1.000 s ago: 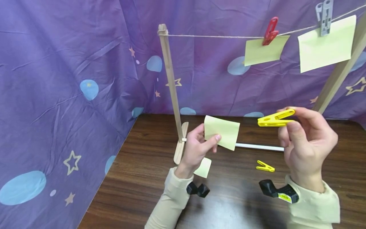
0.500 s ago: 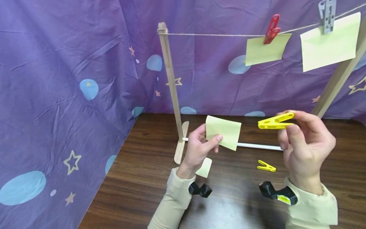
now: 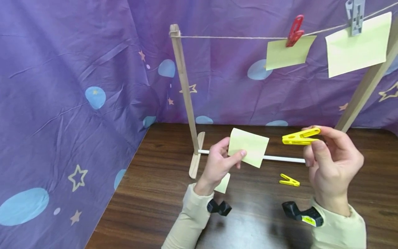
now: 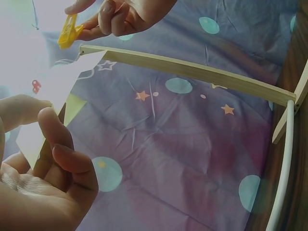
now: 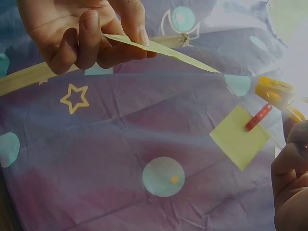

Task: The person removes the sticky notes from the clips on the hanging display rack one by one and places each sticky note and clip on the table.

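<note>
My left hand (image 3: 217,165) pinches a pale yellow sticky note (image 3: 250,145) between thumb and fingers, holding it up above the table. To its right, my right hand (image 3: 335,162) grips a yellow clothespin (image 3: 300,137) by its handle ends, the nose pointing left toward the note. A gap separates note and clothespin in the head view. In the right wrist view the held note (image 5: 163,49) shows nearly edge-on, and the clothespin (image 5: 275,91) sits at the right edge. The left wrist view has the clothespin (image 4: 70,32) above the left fingers.
A string (image 3: 230,37) runs between wooden posts (image 3: 183,79). From it hang two notes, one under a red clothespin (image 3: 294,31), one under a grey clothespin (image 3: 357,19). Another yellow clothespin (image 3: 289,180) and a note (image 3: 223,184) lie on the table. A white rod (image 3: 283,159) joins the posts low down.
The left hand has shifted slightly right with its note, nearing the clothespin. The right hand has dropped a little, still holding the clothespin.
</note>
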The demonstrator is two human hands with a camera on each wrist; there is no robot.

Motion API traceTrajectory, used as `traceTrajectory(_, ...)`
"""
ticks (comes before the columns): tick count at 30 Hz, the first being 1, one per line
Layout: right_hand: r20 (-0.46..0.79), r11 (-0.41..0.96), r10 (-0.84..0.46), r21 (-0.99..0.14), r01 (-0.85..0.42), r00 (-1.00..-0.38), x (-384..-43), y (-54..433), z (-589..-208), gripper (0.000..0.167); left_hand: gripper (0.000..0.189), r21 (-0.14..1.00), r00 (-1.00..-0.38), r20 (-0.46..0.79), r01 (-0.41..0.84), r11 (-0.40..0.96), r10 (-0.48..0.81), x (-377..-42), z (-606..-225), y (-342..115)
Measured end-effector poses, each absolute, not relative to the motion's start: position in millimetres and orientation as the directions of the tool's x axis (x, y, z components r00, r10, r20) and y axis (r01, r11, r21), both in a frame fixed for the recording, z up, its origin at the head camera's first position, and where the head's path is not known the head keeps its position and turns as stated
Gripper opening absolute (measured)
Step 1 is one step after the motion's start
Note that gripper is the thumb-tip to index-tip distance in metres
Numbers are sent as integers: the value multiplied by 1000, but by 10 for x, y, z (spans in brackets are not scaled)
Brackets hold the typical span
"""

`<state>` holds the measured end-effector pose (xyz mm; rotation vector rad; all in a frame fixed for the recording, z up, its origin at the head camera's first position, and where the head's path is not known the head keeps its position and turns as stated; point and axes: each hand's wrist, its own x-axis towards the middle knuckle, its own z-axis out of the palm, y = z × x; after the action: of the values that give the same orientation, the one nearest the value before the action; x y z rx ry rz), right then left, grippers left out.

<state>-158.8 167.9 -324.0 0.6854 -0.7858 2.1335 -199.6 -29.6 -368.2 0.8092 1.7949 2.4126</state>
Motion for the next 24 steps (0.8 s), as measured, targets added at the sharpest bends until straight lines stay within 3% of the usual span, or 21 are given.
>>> traceTrajectory(24,661,-488,472,-356,-797,-584,-1561,1874,-3319,26,17,949,-897,307,263,-176,317,-2040,-3720,-442)
